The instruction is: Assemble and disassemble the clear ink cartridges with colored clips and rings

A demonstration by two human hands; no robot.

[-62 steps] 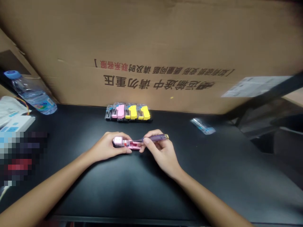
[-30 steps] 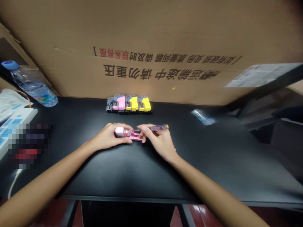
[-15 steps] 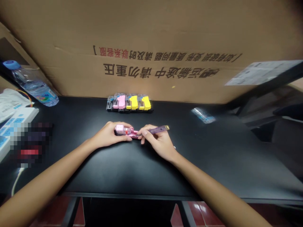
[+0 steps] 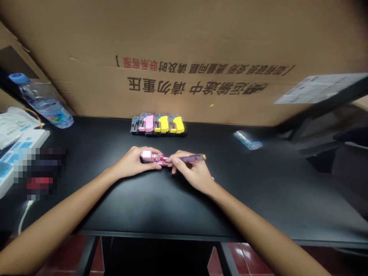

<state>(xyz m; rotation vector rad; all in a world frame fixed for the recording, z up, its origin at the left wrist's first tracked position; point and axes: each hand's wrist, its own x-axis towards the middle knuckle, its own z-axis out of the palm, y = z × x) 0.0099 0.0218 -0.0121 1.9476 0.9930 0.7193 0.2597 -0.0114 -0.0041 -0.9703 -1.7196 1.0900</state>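
My left hand (image 4: 134, 164) is closed round a small pink-and-clear plastic device (image 4: 156, 158), with a pale square face at its left end and a red spot in the see-through part. A pink part of it reaches right, towards my right hand (image 4: 194, 172). In that hand's closed fingers lies a slim pen-like tool (image 4: 191, 158) with a see-through purple handle and a gold-coloured end pointing right. Its other end meets or hovers over the pink part; my fingertips partly hide the spot. Both hands are low over the black table (image 4: 161, 207).
Behind my hands is a row of similar clear pieces with pink and yellow parts (image 4: 163, 124). A cardboard box (image 4: 201, 38) rises behind them. At left are a water bottle (image 4: 47, 103), a power strip (image 4: 25, 157) and a white cable (image 4: 24, 218). A clear packet (image 4: 247, 140) lies at right.
The whole view has shifted slightly. Both hands keep their hold on the device and the pen-like tool, which seems turned a little. Nothing is let go.
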